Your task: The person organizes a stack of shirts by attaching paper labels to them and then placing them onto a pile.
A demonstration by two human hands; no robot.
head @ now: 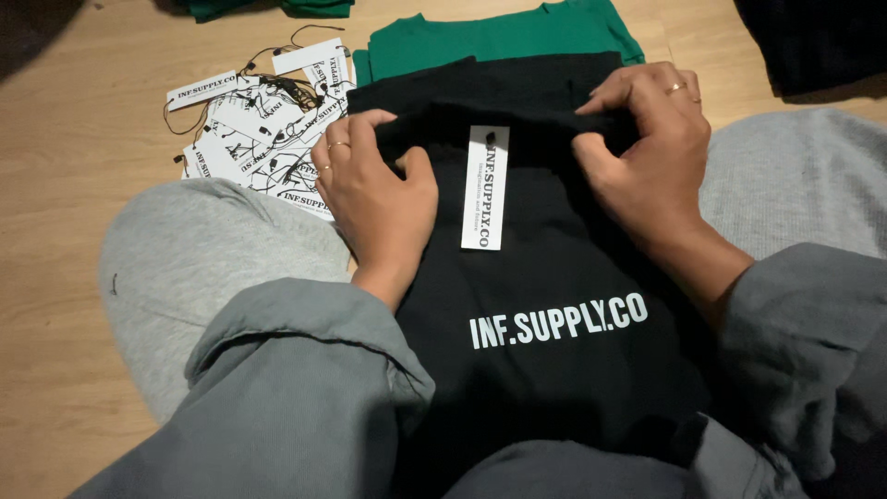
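Here, a black garment with white lettering lies across the person's lap, its upper edge reaching out over the wooden floor. Left hand pinches that upper edge: fingers curled over a fold of black cloth, thumb beneath, closed on the fabric. Right hand does likewise further along the same edge, fingers bent down over the bunched cloth, gripping it. Both hands wear rings.

A long white hang tag lies flat on the garment between the two hands, near both, touching neither as far as can be seen. Its top end sits just under the pinched edge.

Beyond the black garment, a green garment lies flat on the floor, partly covered by the black one. Beside the left hand, toward the floor's far left, a loose heap of white tags with dark strings. Grey sleeves and grey-clad knees frame the lap on both sides. Another dark cloth sits at the far right corner.
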